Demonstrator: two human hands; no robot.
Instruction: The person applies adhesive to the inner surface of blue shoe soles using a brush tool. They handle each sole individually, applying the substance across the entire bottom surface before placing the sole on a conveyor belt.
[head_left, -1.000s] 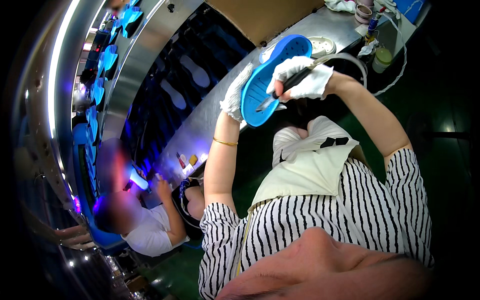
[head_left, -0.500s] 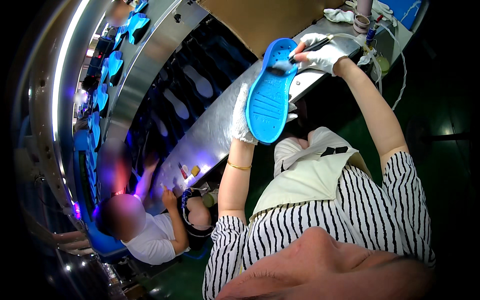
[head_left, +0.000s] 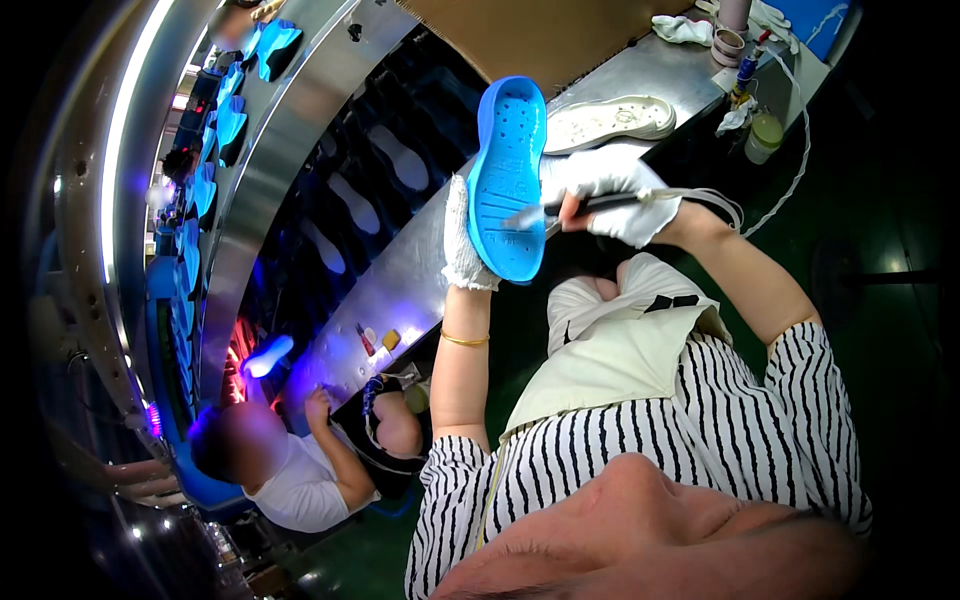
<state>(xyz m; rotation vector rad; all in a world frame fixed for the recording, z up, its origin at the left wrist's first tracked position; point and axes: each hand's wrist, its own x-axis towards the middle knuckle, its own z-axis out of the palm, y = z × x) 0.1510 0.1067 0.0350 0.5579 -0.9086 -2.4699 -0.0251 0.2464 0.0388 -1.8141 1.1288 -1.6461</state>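
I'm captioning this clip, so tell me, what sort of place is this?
Probably a shoe factory or workshop: the left hand holds a blue sole, the right hand holds what looks like a brush over it, and similar blue pieces line up toward the picture's left.

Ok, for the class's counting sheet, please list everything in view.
Sole: one, blue, in left hand
Brush: one, black handle, in right hand
Bench: one, silver, centre
Second sole: one, white, on bench
Pale soles: at least three, greyish, beyond bench
Soles in row: several, blue, upper left
Box: one, brown, top centre
Jar: one, yellowish, upper right
Block: one, yellow, bench's lower end
Co-worker: one, white shirt, lower left
Light: one, white, far left
Clutter: uncountable, mixed, upper right
Apron: one, cream, lap
Shirt: one, striped, torso
Bracelet: one, gold, left forearm
Hands: two, white gloves, middle
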